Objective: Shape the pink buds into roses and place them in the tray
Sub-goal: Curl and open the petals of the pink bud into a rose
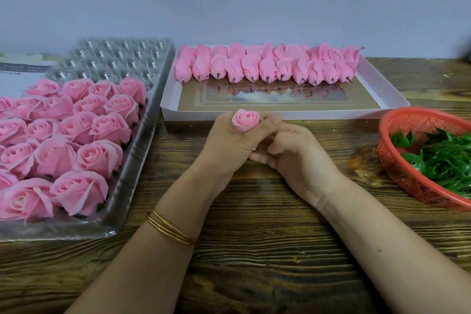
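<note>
Over the middle of the dark wooden table (254,250), the left hand (229,140) grips a small pink paper bud (246,120), its petals tight. The right hand (293,155) curls beneath it, perhaps pinching the stem, but I cannot tell. Roughly half the clear plastic cell tray (114,58) holds finished pink roses (84,130). Two rows of unshaped pink buds (267,66) wait in the white cardboard box (280,115).

Dark, strongly grained wooden table (254,250) fills the lower frame. Directly on it: clear plastic tray (122,58) at left, white shallow box (191,113) at upper centre, just beside the tray; red mesh basket (407,181) at right edge; printed sheet (17,76) upper left, partly under the tray.
</note>
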Demonstrator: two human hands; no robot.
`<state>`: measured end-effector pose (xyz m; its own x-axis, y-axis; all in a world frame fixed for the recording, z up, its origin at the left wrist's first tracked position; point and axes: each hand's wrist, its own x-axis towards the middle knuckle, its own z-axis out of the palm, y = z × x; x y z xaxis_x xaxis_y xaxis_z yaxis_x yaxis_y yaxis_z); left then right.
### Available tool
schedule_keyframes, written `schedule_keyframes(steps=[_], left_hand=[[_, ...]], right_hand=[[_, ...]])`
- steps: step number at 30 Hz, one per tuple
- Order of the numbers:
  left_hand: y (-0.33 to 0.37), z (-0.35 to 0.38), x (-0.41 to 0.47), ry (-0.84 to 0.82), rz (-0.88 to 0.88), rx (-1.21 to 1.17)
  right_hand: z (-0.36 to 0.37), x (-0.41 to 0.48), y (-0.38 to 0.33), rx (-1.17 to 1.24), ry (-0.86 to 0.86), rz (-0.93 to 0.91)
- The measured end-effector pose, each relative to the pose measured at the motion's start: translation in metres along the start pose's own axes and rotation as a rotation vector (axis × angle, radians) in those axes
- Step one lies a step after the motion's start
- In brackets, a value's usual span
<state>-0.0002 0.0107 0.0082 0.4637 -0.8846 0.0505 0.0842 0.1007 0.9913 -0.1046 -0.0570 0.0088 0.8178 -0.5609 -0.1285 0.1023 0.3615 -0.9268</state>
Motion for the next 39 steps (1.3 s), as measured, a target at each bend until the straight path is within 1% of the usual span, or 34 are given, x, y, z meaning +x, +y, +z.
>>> schedule_keyframes(steps=[3,12,18,26,30,39], left_hand=[[-0.0017,-0.0001,-0.0003,-0.021,0.033,0.026],[-0.0041,0.005,-0.0007,-0.024,0.021,0.124],[-0.0081,0.0036,0.0007,-0.022,0.072,0.199],[-0.005,0.004,-0.0004,-0.008,0.16,0.325],[-0.0053,0.0037,-0.0008,-0.012,0.159,0.331],[-0.0079,0.0037,0.0016,-0.043,0.161,0.298]], right_hand=[[-0.0009,0.0002,-0.0026,0.092,0.01,0.039],[0.0032,-0.001,-0.0027,0.025,0.103,0.044],[0.0023,0.0007,-0.0019,0.028,0.119,0.045],[0.0026,0.0012,0.0009,0.028,0.104,0.001],[0.0035,0.0005,-0.0006,0.028,0.108,0.01],[0.0053,-0.0002,-0.0041,-0.021,0.185,0.056]])
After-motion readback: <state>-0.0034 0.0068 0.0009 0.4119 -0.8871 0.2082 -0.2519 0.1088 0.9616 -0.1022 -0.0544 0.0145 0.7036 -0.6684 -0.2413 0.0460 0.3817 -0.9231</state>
